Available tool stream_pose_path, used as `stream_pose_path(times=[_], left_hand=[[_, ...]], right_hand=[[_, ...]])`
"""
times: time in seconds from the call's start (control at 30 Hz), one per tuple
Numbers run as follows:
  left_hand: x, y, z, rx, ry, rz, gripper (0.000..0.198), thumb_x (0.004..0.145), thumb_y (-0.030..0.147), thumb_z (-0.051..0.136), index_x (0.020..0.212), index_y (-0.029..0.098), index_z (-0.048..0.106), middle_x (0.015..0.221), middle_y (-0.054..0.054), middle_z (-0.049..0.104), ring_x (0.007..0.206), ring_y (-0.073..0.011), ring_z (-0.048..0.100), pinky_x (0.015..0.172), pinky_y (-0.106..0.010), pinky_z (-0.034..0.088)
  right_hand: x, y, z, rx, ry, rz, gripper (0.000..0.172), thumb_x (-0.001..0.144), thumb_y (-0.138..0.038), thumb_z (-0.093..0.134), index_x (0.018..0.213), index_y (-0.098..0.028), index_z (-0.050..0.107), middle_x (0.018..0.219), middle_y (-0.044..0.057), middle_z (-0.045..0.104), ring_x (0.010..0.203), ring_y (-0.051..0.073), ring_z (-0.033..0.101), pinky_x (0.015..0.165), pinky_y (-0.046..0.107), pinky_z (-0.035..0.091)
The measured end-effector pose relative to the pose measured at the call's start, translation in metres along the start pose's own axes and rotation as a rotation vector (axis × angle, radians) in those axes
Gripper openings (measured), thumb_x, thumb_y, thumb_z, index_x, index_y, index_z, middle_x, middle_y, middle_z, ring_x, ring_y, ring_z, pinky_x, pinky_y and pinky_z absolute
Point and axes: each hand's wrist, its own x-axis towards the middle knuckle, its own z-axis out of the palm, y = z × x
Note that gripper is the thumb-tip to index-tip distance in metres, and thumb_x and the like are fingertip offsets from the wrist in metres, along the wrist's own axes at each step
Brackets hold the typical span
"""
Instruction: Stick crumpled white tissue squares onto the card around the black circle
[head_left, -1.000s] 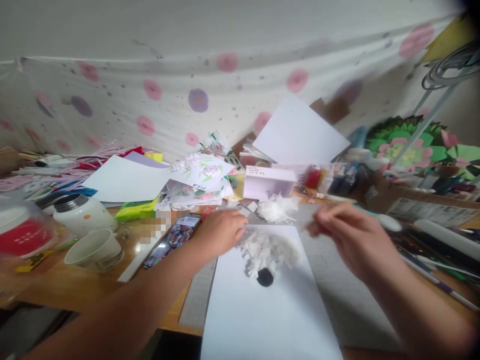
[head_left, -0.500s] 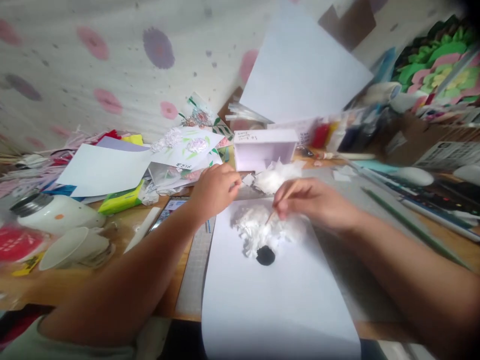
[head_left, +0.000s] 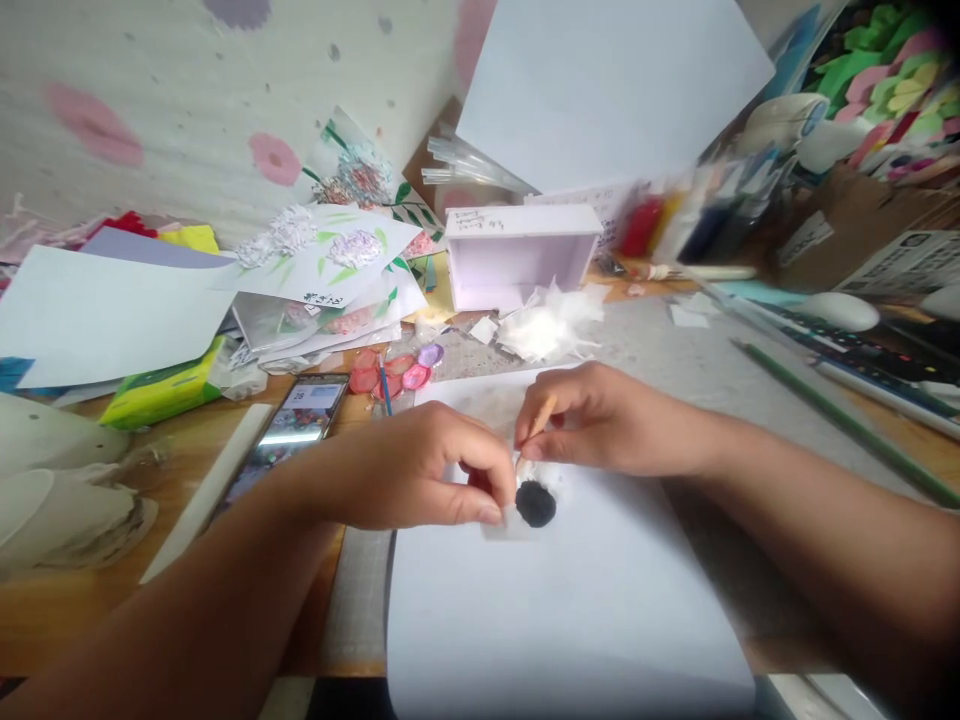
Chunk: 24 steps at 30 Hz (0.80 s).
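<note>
My left hand (head_left: 420,480) is closed in a pinch, pressing a small white paper piece (head_left: 504,522) against the white sheet (head_left: 562,610) beside a black round blob (head_left: 535,503). My right hand (head_left: 600,420) is closed around a thin wooden stick (head_left: 541,421), whose tip points down at the white crumpled paper just above the black blob. The two hands almost touch over the sheet.
A loose pile of white paper bits (head_left: 547,325) lies behind the sheet, in front of an open pale box (head_left: 517,255). A phone (head_left: 289,435) and small red and purple petals (head_left: 397,370) sit at the left. A green stick (head_left: 840,425) lies at the right.
The view has tilted down and closer. My left hand came back from the paper pile to the black blob with a white piece. My right hand shifted slightly left with the stick.
</note>
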Motion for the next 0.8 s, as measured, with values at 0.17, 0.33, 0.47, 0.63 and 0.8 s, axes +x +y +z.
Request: stream_pose_path(times=[0.17,0.33,0.47,0.63,0.8], left_hand=[[0.006,-0.001,0.012,0.074,0.06,-0.031,0.013,0.078,0.011,0.055,0.081,0.018,0.066,0.081,0.002,0.06,0.072,-0.0074,0.056,0.067,-0.016,0.042],[0.012,-0.003,0.027,0.198,0.216,-0.094,0.013,0.077,0.01,0.052,0.072,0.017,0.061,0.071,0.005,0.055,0.063,-0.0053,0.048,0.056,-0.016,0.034],[0.016,-0.007,0.036,0.335,0.333,-0.17,0.013,0.077,0.013,0.05,0.067,0.017,0.057,0.062,0.005,0.05,0.056,-0.0065,0.044,0.053,-0.019,0.03],[0.019,-0.009,0.038,0.425,0.344,-0.204,0.015,0.078,0.016,0.049,0.065,0.016,0.055,0.063,0.004,0.051,0.057,-0.0076,0.046,0.053,-0.021,0.03],[0.021,-0.01,0.038,0.427,0.342,-0.24,0.012,0.078,0.019,0.052,0.068,0.016,0.057,0.07,0.003,0.055,0.063,-0.0092,0.05,0.056,-0.021,0.033]], right_hand=[[0.001,0.004,0.001,-0.055,-0.021,0.015,0.008,0.079,-0.018,0.061,0.074,-0.013,0.065,0.071,0.0,0.065,0.065,0.01,0.059,0.061,0.018,0.045],[0.0,0.008,0.0,0.059,-0.001,0.07,0.01,0.078,-0.019,0.059,0.071,-0.014,0.063,0.069,0.0,0.065,0.063,0.01,0.059,0.058,0.018,0.046],[-0.002,0.005,-0.005,0.171,0.144,0.121,0.013,0.075,-0.024,0.062,0.065,-0.016,0.06,0.068,-0.001,0.064,0.064,0.012,0.059,0.06,0.022,0.047],[-0.006,-0.005,-0.008,0.199,0.185,0.041,0.016,0.076,-0.022,0.061,0.062,-0.017,0.056,0.068,-0.002,0.064,0.063,0.011,0.058,0.059,0.022,0.046],[-0.006,-0.008,-0.001,-0.078,0.042,-0.067,0.01,0.077,-0.012,0.058,0.067,-0.014,0.061,0.069,0.0,0.064,0.063,0.01,0.057,0.06,0.02,0.042]])
